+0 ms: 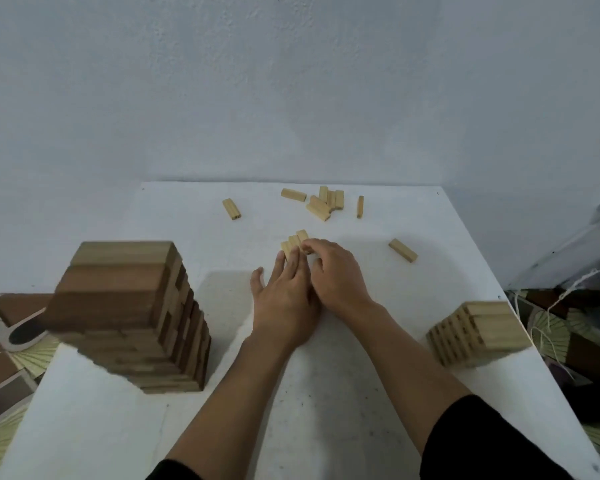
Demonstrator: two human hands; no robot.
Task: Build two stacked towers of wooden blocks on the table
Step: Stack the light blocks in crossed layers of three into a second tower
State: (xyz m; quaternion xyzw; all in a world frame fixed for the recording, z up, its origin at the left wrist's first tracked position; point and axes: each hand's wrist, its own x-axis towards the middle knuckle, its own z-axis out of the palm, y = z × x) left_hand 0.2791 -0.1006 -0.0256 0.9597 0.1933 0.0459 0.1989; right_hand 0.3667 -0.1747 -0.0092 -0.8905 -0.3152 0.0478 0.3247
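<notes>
Wooden blocks (294,241) touch the flat left hand (286,299); the right hand (336,275) grips them.

A plain, pale blue-grey wall (291,81) fills the far half of my view, softly and evenly lit. A white table (101,438) runs up to it. To the left and right, the floor (0,368) shows a brown-and-cream fan pattern. At far right leans something clear and glossy (582,244) that I cannot make out.
</notes>
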